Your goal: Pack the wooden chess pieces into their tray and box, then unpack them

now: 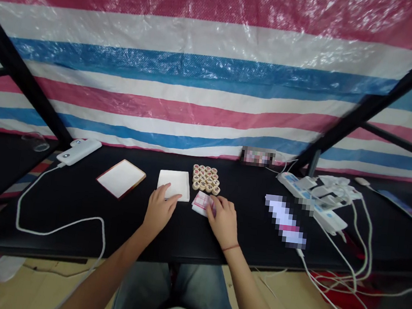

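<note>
Fingers of the left hand (158,211) lay open on a shallow white square box (178,181); right hand (223,221) pinched a folded pink-checked sheet (200,201).

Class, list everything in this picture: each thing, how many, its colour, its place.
striped tarp: one, red, white, blue, behind table
table: one, black, across the view
xiangqi pieces: count unclear, pale wood, table centre
box: one, white, under left hand
lid: one, white, brown-edged, left of box
folded sheet: one, white, red grid, under right hand
power bank: one, white, far left
power strips: at least two, white, right
left hand: one, flat on box
right hand: one, fingers on folded sheet
</note>
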`<state>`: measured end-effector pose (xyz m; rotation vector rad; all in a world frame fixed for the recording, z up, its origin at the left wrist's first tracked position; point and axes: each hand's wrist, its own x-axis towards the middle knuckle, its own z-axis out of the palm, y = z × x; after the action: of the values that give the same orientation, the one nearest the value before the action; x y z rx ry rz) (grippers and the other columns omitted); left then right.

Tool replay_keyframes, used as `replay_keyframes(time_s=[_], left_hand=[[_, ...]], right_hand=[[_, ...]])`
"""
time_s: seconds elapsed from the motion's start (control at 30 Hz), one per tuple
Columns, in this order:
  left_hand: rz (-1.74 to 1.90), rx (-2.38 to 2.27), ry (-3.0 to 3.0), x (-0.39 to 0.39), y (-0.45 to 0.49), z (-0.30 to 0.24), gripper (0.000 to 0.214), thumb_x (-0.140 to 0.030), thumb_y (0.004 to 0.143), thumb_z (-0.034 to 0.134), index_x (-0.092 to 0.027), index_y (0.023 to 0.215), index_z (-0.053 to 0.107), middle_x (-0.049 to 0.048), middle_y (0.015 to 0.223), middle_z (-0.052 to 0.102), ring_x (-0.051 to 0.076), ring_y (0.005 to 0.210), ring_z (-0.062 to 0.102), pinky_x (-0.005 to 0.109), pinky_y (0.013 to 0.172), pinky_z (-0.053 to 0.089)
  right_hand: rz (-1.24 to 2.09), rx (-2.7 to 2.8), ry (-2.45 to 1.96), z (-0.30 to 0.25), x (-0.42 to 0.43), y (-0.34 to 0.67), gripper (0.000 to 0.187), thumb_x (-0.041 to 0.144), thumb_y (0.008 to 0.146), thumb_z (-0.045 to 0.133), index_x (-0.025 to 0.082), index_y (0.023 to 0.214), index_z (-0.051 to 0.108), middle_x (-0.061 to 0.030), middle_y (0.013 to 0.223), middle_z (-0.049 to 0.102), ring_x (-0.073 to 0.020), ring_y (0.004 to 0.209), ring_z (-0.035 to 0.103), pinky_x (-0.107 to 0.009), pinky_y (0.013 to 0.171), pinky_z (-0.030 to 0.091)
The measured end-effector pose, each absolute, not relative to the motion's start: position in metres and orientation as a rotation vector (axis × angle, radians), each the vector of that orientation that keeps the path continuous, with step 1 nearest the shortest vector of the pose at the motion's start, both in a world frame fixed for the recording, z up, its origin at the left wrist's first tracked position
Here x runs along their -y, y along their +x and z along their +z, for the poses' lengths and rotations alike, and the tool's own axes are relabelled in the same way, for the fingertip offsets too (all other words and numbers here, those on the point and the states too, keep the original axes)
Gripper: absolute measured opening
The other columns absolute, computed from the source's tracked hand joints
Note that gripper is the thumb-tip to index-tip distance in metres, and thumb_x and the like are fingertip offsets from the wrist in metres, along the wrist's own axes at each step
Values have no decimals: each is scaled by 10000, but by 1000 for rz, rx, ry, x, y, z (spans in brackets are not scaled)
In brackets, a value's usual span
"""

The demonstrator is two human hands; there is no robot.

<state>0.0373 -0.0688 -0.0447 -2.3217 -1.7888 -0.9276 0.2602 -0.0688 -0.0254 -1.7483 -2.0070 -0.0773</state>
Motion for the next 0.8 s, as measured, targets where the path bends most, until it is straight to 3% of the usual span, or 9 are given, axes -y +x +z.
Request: replay_keyframes(time_s=[0.27, 0.43, 0.57, 0.67, 0.8], left_hand=[[-866, 1834, -2340, 41, 33, -48, 316, -209, 940, 449, -308, 1097, 704, 99, 1256, 569, 290, 1207, 484, 465, 1030, 394], [-915, 1857, -2157, 47, 39, -37, 279, -239, 922, 497, -316, 1121, 676, 85, 1268, 577, 322, 1249, 440, 512, 1041, 319], [-889, 1865, -2226, 61, 38, -29, 182, -268, 903, 508, -211, 914, 681, 87, 926, 666, 246, 943, 595, 365, 837, 409], [-670, 1959, -2323, 66, 36, -28, 245, -236, 915, 453, -181, 751, 626, 55, 701, 644, 204, 718, 612, 320, 691, 387], [-426, 2097, -2270, 66, 36, -27, 292, -225, 925, 404, -175, 736, 622, 71, 683, 675, 219, 688, 632, 322, 649, 355]], right_hand=[[73, 2068, -1768, -29, 64, 260, 262, 199, 877, 520, 270, 1069, 684, -60, 1212, 636, -251, 1089, 478, -349, 790, 343], [-46, 1952, -1599, -18, 69, 252, 159, 230, 874, 535, 210, 905, 689, -77, 1050, 676, -241, 999, 510, -341, 801, 325], [-78, 2170, -1397, -7, 69, 218, 245, 229, 904, 478, 177, 701, 605, -51, 713, 619, -174, 728, 530, -301, 718, 319], [-19, 2399, -1321, -9, 58, 190, 243, 221, 913, 464, 172, 714, 595, -44, 688, 622, -152, 651, 539, -283, 631, 292], [92, 2539, -1412, -20, 42, 174, 228, 256, 942, 457, 169, 801, 613, -50, 735, 673, -150, 627, 583, -286, 588, 276]])
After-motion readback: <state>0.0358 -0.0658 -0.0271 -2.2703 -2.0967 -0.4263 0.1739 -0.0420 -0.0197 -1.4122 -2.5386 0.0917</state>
